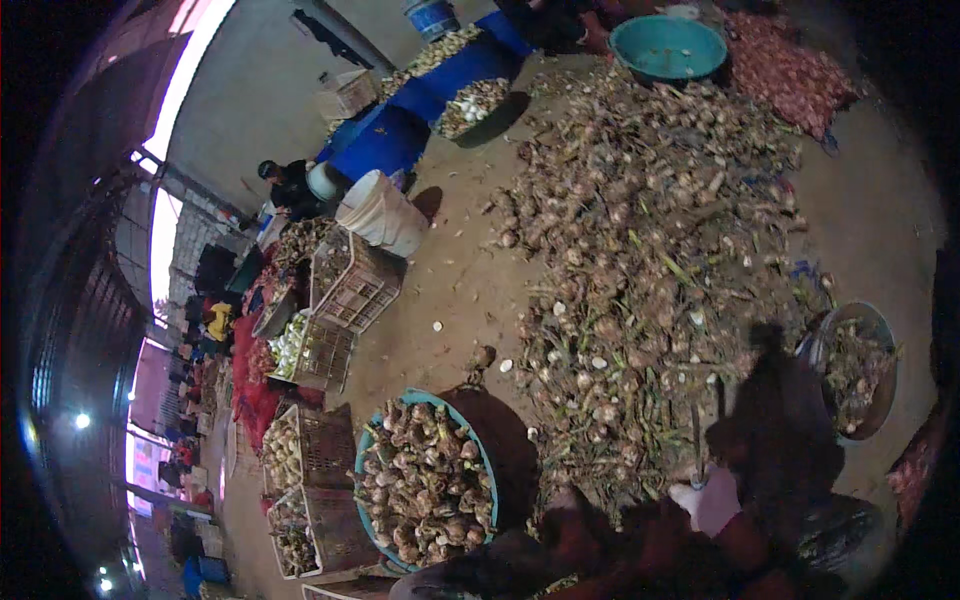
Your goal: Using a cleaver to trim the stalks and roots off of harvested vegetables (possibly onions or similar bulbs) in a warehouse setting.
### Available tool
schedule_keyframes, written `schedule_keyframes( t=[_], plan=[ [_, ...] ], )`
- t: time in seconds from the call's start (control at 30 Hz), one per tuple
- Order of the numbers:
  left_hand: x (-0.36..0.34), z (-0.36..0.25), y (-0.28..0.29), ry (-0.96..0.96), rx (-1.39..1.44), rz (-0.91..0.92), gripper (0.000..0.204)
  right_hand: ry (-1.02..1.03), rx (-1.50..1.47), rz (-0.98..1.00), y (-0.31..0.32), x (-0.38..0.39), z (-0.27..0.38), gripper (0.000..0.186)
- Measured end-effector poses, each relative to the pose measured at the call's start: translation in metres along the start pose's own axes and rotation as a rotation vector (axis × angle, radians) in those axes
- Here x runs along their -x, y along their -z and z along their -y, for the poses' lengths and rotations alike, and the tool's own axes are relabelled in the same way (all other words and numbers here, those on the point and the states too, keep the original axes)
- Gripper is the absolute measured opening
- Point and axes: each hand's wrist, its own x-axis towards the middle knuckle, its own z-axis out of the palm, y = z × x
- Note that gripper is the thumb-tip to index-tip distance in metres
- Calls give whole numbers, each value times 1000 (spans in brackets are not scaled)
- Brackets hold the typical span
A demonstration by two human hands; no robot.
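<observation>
A broad heap of garlic bulbs [650, 250] covers the floor [450, 260] ahead. A teal basin [425, 480] of bulbs sits lower left. The right hand [712, 500], gloved white, has its grip closed on a thin blade [696, 440] at the heap's near edge. Judged: cut away from the fingers. The left hand is hidden.

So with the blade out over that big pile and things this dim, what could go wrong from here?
The right hand, in a pale glove, holds a thin blade upright over the pile of bulbs. It sits in deep shadow, so a slip could cut the other hand, which I cannot make out clearly. The teal basin by the knees is heaped to the rim; bulbs may roll off. Loose stalks on the ground could snag the blade.
</observation>
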Motion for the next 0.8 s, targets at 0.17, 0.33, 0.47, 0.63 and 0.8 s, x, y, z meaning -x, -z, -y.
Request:
schedule_keyframes(
  t=[0.17, 0.33, 0.47, 0.63, 0.8],
  plan=[
    [-15, -1, -13, 15, -127, -110, 34, -126, 195, 219, 14, -6, 90, 40],
    [8, 42, 25, -7, -239, -144, 35, -87, 240, 73, -1, 0, 56, 33],
    [-11, 35, -77, 70, -319, -199, 35, -78, 25, 288, 0, 3, 89, 38],
    [-68, 13, -89, 21, -383, -152, 36, -44, 157, 167, 2, 8, 74, 33],
    [-100, 9, -73, 30, -469, -153, 37, -19, 201, 131, -13, 5, 55, 31]
  ],
)
